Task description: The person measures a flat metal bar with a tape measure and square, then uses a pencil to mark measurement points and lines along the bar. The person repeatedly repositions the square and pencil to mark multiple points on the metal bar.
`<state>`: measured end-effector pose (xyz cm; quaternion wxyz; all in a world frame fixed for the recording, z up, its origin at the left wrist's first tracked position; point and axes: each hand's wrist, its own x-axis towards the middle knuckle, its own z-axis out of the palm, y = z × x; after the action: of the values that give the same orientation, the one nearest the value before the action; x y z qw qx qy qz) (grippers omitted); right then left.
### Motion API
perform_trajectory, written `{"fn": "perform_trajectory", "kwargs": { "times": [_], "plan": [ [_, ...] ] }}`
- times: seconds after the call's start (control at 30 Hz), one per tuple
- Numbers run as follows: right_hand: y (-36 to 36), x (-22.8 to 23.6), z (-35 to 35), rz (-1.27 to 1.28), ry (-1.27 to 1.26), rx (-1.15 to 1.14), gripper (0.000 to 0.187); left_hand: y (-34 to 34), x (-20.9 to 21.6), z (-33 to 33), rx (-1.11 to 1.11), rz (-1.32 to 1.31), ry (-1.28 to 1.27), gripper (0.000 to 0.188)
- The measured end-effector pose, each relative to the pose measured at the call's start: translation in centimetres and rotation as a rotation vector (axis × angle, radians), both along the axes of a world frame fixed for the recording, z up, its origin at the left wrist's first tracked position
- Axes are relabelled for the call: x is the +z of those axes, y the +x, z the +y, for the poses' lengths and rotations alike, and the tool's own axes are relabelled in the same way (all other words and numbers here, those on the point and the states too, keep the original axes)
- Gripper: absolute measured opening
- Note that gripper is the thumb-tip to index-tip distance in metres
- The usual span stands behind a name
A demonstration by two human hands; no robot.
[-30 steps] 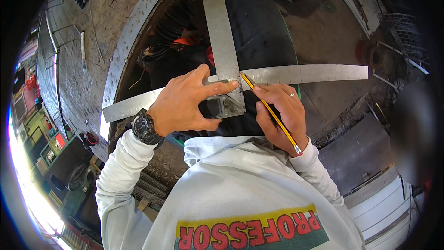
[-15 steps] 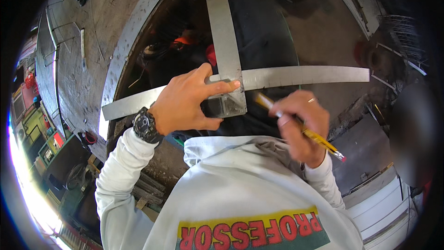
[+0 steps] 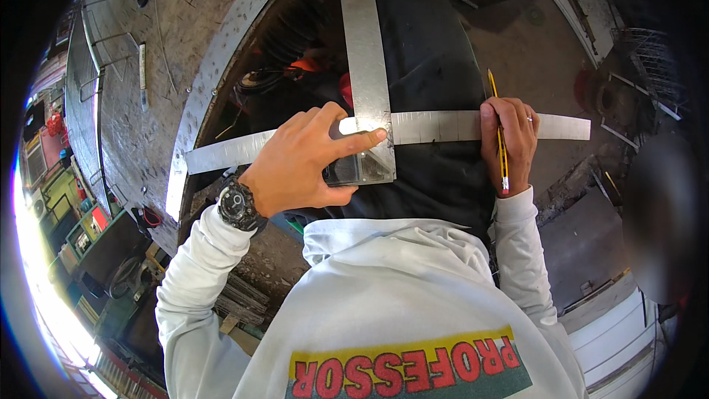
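The left hand [image 3: 306, 159] presses spread fingers on the metal square [image 3: 367, 85] where it crosses the long metal strip [image 3: 443, 126] over the black sheet [image 3: 421, 44], while the right hand [image 3: 508, 140], farther right along that strip, grips a yellow pencil [image 3: 498, 129]; marking looks unfinished.

Dull, scuffed metal strips [image 3: 443, 127], matt black sheet [image 3: 428, 66], glossy yellow pencil [image 3: 499, 140], soft white cloth sleeves [image 3: 185, 288].

Pale grey-white hooded sweatshirt [image 3: 384, 303] fills the lower frame, hood bunched at the collar, long sleeves with ribbed cuffs at both wrists. Across the chest runs a yellow and green panel with bold red block lettering. A chunky black wristwatch [image 3: 238, 205] sits on the left wrist; a thin ring [image 3: 529, 120] circles a right-hand finger.
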<state>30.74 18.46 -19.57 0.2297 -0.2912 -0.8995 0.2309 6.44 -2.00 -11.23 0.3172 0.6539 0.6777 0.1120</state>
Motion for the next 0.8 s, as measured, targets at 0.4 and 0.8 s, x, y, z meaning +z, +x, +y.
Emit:
{"fn": "perform_trajectory", "kwargs": {
  "times": [0.4,0.8],
  "plan": [
    [0.2,1.8,3.4,-0.088,-0.046,0.119,0.022,0.0,0.1,0.4,-0.007,-0.045,-0.07,0.083],
    [2.2,2.6,7.2,-0.088,0.042,0.129,0.029,2.0,-1.8,0.8,-0.002,-0.031,0.01,0.078]
  ]
}}
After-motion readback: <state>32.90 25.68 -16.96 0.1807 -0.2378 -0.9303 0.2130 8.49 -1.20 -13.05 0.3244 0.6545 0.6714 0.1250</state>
